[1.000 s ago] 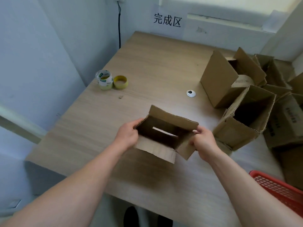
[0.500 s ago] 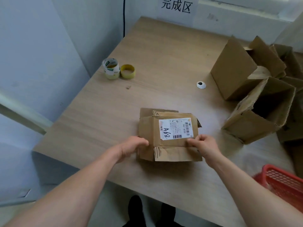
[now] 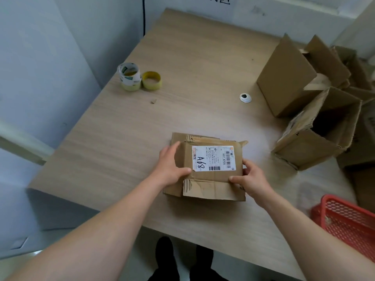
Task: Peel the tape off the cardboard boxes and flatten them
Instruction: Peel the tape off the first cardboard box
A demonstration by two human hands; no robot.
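The flattened box (image 3: pixel 213 159) lies on the table (image 3: pixel 182 57). The left hand (image 3: pixel 169 167) presses its left edge, fingers together. The right hand (image 3: pixel 250 179) pinches its near right corner between thumb and curled fingers.

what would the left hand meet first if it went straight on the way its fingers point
Only the far flap of the flattened box that the left hand presses; beyond it, seemingly just bare table.
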